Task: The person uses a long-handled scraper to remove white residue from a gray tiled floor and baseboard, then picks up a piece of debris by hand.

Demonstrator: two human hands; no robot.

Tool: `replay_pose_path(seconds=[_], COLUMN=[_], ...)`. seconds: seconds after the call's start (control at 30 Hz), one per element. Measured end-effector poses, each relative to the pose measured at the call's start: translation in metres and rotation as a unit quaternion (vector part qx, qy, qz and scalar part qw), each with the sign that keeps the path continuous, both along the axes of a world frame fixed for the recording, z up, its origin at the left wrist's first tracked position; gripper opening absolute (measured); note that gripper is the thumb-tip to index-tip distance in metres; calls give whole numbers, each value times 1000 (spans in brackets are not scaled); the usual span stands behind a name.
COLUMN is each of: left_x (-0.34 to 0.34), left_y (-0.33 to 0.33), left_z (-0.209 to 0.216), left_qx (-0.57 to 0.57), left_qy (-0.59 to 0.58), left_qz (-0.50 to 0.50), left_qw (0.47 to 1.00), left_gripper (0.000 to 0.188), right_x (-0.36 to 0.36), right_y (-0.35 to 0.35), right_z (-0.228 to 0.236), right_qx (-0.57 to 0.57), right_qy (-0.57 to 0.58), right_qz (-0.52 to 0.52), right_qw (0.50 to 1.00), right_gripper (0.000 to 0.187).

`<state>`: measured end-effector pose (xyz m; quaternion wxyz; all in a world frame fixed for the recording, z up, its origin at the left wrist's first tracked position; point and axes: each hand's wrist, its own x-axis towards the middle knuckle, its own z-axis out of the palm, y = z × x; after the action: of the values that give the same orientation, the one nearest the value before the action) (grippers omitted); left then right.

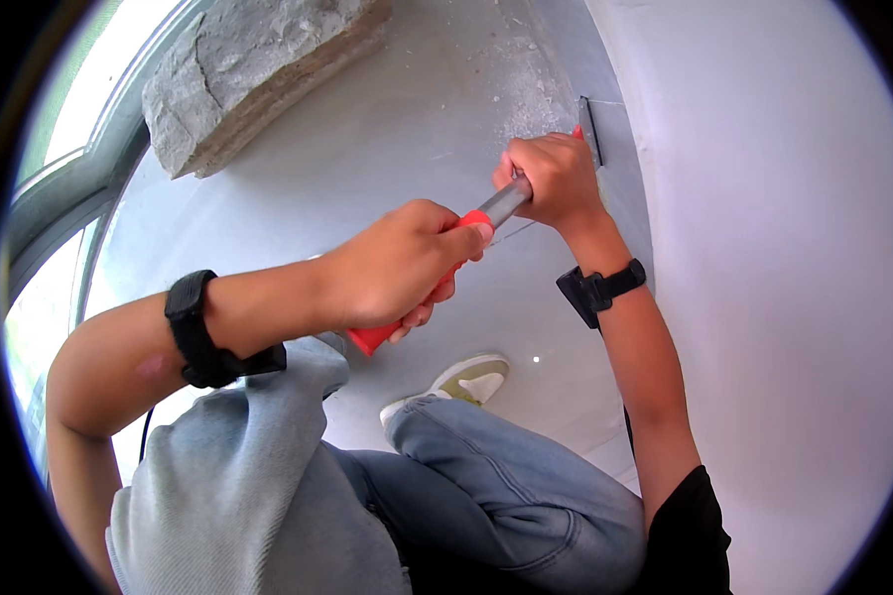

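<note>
A long-handled scraper [508,202] slants up and to the right across the middle of the head view. It has a red grip, a grey metal shaft and a thin dark blade [591,132] beside the base of the wall. My left hand [397,260] is closed around the red grip at the near end. Farther up, my right hand [556,180] wraps the shaft close to the head and hides most of the red part there. Whether the blade touches the wall or the floor, I cannot tell.
White debris and dust [536,111] lie on the grey floor [367,169] just beyond my right hand. A large rough stone block [258,79] sits at the far left, near a window frame [119,149]. A pale wall [774,248] rises along the right. My shoe [471,380] stands below the scraper.
</note>
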<state>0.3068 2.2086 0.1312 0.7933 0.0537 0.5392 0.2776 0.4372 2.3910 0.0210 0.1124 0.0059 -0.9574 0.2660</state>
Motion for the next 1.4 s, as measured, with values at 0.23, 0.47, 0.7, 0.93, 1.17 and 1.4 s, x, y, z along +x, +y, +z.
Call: replay_pose_path(seconds=[0.23, 0.47, 0.7, 0.93, 1.17, 1.4], left_x=[-7, -4, -10, -24, -51, -56], left_y=[6, 10, 9, -11, -41, -47], left_z=[-9, 4, -9, -7, -34, -35], left_qx=[-1, -24, -18, 77, 252, 278], left_qy=[-9, -26, -16, 216, 507, 641], left_qz=[8, 27, 1, -146, -201, -301], left_qw=[1000, 999, 1000, 962, 799, 649], left_gripper=[43, 47, 48, 34, 27, 32], right_x=[-3, -1, -3, -21, -43, -27], right_y=[3, 4, 2, -6, -12, -31], right_z=[-14, -3, -12, 5, 0, -3], right_qx=[-24, -38, -33, 43, 72, 163], right_qy=[-29, -28, -43, 2, 66, 19], right_qz=[-2, -5, -7, -4, -3, -40], right_qw=[999, 999, 999, 999, 995, 986], right_gripper=[21, 23, 22, 21, 23, 18])
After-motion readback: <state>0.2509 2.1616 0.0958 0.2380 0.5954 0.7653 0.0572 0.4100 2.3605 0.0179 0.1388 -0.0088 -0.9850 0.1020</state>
